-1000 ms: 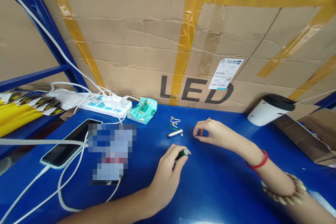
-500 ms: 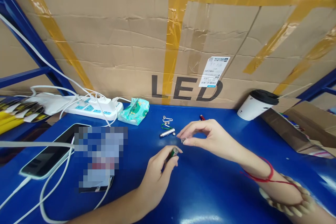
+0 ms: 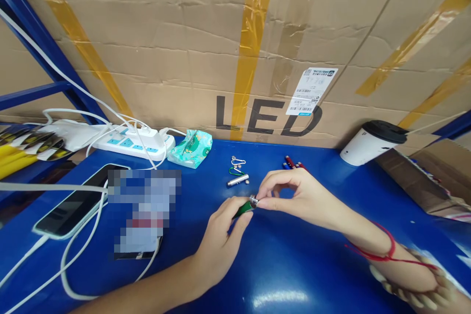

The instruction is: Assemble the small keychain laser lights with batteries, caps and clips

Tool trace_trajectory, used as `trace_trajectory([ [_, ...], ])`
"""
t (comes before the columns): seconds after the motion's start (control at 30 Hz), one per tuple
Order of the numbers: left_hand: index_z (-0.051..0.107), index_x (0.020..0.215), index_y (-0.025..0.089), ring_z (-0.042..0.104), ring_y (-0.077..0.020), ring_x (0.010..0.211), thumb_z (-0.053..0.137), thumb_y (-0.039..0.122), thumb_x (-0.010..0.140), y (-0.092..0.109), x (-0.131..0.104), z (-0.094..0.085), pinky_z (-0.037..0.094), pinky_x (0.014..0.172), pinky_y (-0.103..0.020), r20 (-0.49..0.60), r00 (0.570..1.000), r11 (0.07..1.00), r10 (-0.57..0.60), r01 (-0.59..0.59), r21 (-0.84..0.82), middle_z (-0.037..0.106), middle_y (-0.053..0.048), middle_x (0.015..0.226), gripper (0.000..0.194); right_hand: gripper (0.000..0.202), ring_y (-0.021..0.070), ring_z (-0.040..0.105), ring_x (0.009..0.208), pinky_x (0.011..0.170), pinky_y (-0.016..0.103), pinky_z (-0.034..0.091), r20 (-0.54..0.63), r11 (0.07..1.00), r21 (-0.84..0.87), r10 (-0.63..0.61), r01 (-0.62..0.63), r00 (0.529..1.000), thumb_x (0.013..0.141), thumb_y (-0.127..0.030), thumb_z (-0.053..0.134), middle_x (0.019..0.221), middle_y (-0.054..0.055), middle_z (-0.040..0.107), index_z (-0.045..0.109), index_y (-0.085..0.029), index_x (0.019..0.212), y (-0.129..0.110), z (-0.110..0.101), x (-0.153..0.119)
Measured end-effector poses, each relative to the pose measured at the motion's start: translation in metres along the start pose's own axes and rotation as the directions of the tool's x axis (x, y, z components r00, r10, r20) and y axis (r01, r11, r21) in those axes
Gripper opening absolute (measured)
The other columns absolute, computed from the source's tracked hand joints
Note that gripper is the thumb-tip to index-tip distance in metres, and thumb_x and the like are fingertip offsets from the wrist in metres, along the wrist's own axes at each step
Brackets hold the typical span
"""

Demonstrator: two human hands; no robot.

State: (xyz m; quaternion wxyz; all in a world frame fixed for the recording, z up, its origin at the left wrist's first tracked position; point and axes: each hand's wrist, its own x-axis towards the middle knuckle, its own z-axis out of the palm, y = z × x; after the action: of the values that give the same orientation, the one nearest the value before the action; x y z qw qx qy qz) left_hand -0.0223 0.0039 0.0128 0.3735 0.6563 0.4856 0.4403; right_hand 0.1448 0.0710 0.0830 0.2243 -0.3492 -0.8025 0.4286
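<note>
My left hand (image 3: 224,235) is closed around a small green metal tube (image 3: 243,207), like a mini flashlight body, pointing up and to the right. My right hand (image 3: 294,196) pinches a small silver end piece (image 3: 253,200) between thumb and fingertips, against the tube's upper end. The fingers partly cover it, so I cannot tell how far it is fitted. Just beyond the hands lie a silver tube (image 3: 238,180) with a dark end, a green carabiner clip (image 3: 235,171), a silver carabiner clip (image 3: 240,161) and several tiny round silver pieces (image 3: 247,182).
Red tubes (image 3: 290,161) lie behind my right hand. A lidded paper cup (image 3: 368,144) and an open cardboard box (image 3: 437,171) stand right. On the left are a power strip (image 3: 128,143), tissue pack (image 3: 193,149), phone (image 3: 73,206) and white cables. A large carton (image 3: 176,68) rises behind.
My hands have come together: the silver piece in my right hand now meets the end of the green tube, which has tipped toward the right. The view has shifted slightly.
</note>
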Motion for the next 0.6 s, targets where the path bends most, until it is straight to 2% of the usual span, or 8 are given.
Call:
trace_trajectory([
  [0.23, 0.059, 0.101, 0.020, 0.056, -0.0167, 0.079, 0.043, 0.025, 0.091, -0.002, 0.000, 0.000, 0.044, 0.075, -0.027, -0.030, 0.999, 0.999, 0.031, -0.030, 0.021, 0.062, -0.003, 0.091, 0.020, 0.020, 0.0109, 0.052, 0.060, 0.056, 0.023, 0.041, 0.099, 0.996, 0.049, 0.066, -0.071, 0.993, 0.072, -0.036, 0.069, 0.068, 0.001, 0.063, 0.069, -0.017, 0.074, 0.004, -0.005, 0.001],
  [0.43, 0.061, 0.096, 0.021, 0.055, -0.0170, 0.077, 0.045, 0.024, 0.091, -0.002, 0.001, 0.000, 0.044, 0.078, -0.029, -0.034, 0.998, 0.995, 0.060, -0.056, 0.087, 0.063, -0.003, 0.085, 0.018, 0.025, 0.0109, 0.051, 0.060, 0.056, 0.023, 0.042, 0.160, 0.991, 0.079, 0.093, -0.107, 0.983, 0.072, -0.040, 0.068, 0.067, 0.001, 0.062, 0.070, -0.016, 0.077, 0.009, -0.004, 0.002],
  [0.6, 0.062, 0.098, 0.021, 0.056, -0.0168, 0.076, 0.042, 0.021, 0.092, -0.004, 0.000, 0.000, 0.044, 0.077, -0.029, 0.012, 0.987, 0.976, 0.158, -0.158, 0.148, 0.066, -0.002, 0.084, 0.020, 0.026, 0.0116, 0.052, 0.060, 0.057, 0.024, 0.043, 0.215, 0.989, 0.062, 0.117, -0.133, 0.970, 0.070, -0.041, 0.069, 0.066, 0.001, 0.063, 0.070, -0.016, 0.076, 0.013, -0.008, 0.002],
])
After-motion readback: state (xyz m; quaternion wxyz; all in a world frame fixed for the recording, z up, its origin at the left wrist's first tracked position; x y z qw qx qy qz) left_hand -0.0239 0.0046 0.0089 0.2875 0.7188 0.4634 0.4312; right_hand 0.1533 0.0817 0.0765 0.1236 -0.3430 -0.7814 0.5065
